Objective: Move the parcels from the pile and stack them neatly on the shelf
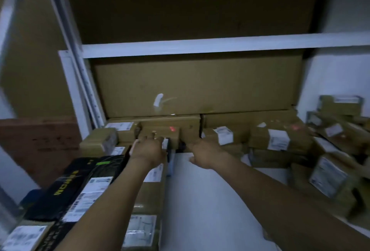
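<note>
To the left of your left arm lies a black box (80, 180) with white labels, and a row of labelled brown parcels (149, 198) runs under that forearm. To the right of your right hand, more labelled parcels (278, 138) crowd the shelf (210, 200), some tilted. A large flat carton (200, 86) stands upright against the back, beyond both hands.

The small brown parcel (166, 130) sits at the back of the shelf, just ahead of you. Your left hand (149, 149) rests on its near face with fingers spread flat. Your right hand (204, 154) reaches toward its right side, fingers extended and thumb apart; blur hides whether it touches.
</note>
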